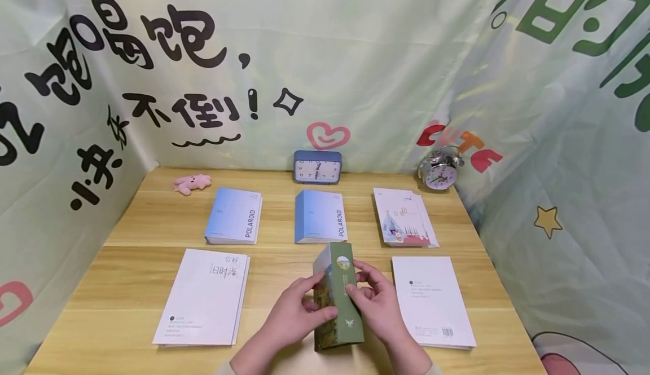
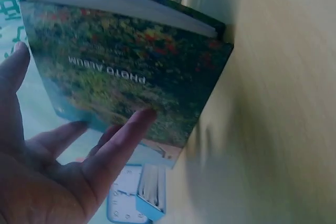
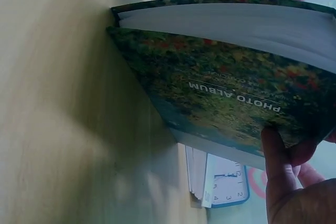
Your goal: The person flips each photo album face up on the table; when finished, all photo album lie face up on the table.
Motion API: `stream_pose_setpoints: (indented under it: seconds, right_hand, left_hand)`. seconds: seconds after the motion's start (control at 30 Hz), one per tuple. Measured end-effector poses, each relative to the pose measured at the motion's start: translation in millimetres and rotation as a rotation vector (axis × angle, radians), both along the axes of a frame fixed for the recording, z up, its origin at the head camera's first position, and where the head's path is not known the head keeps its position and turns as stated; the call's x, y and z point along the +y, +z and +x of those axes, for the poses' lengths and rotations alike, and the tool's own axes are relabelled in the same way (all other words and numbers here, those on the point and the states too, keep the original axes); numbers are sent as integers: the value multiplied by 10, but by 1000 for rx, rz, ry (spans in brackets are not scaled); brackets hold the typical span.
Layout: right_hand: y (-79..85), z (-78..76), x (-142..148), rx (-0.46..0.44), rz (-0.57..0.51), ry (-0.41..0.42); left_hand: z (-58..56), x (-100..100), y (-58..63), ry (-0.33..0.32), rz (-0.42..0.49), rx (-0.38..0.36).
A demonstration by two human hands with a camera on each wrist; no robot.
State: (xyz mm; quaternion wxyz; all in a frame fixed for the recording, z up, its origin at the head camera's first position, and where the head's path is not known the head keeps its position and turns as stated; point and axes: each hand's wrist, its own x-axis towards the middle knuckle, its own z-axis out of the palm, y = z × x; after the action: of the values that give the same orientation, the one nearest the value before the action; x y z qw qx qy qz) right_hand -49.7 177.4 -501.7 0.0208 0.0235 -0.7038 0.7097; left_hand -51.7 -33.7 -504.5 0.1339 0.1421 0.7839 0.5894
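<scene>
A photo album [image 1: 347,307] with a green spine and a garden painting on its covers is tilted up at the table's front middle. Its spine faces up, and its covers [image 2: 115,72] reach down to the tabletop, slightly parted around white pages [image 3: 220,22]. My left hand [image 1: 299,313] holds it from the left, fingers spread over the painted cover and the spine's edge. From the other side my right hand [image 1: 378,307] grips it with bent fingers, its thumb by the spine. Some right fingertips are hidden behind the album.
White albums lie at the left [image 1: 203,299] and right [image 1: 431,301]. Behind are two blue Polaroid albums [image 1: 236,217] [image 1: 325,217] and a white illustrated one [image 1: 404,218]. Along the back stand a blue clock [image 1: 317,167], a silver alarm clock [image 1: 439,171] and a pink plush toy [image 1: 192,183].
</scene>
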Motion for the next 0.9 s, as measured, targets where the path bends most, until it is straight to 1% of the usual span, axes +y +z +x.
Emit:
stream_pose_setpoints:
  seconds: [0.2, 0.33, 0.47, 0.57, 0.67, 0.73, 0.9]
  right_hand:
    - [35, 17, 6, 57, 22, 112]
    - [51, 24, 14, 88, 35, 162]
    - [34, 22, 32, 153, 60, 207]
    - [16, 18, 53, 181, 44, 245]
    - [1, 19, 70, 174, 27, 269]
    - [-7, 19, 78, 154, 15, 280]
    - [-39, 10, 91, 101, 32, 267]
  left_hand:
    - [32, 34, 54, 20, -39, 48]
    - [48, 40, 63, 31, -28, 59]
    - [63, 40, 61, 35, -10, 85]
    - [71, 36, 65, 38, 4, 103]
    - [76, 31, 80, 42, 20, 98]
    - [80, 28, 92, 44, 32, 90]
    - [91, 20, 114, 53, 85, 54]
